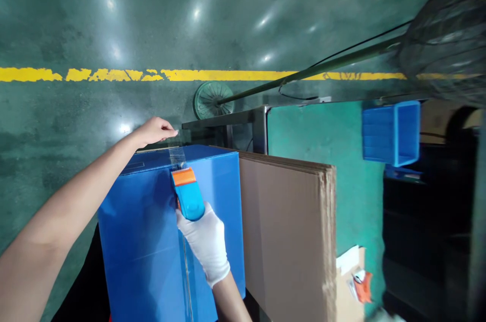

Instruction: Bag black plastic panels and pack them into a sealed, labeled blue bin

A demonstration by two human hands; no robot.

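A blue box [140, 231] stands in front of me, a seam running down its near top face. My right hand [207, 241], in a white glove, grips a blue and orange tape dispenser [190, 195] that rests at the seam by the box's far edge. From the dispenser a strip of clear tape [176, 156] stretches across the far edge. Bare and closed, my left hand [156, 131] is just past that edge, fingers pinched together near the tape's end. Whether the fingertips hold the tape is too small to tell.
Flat brown cardboard sheets [288, 231] stand stacked against the box's right side. Beyond them is a green-topped table [315, 129] with a blue bin [379, 134]. A fan stand's round base [213, 99] and slanted pole lie ahead on the floor.
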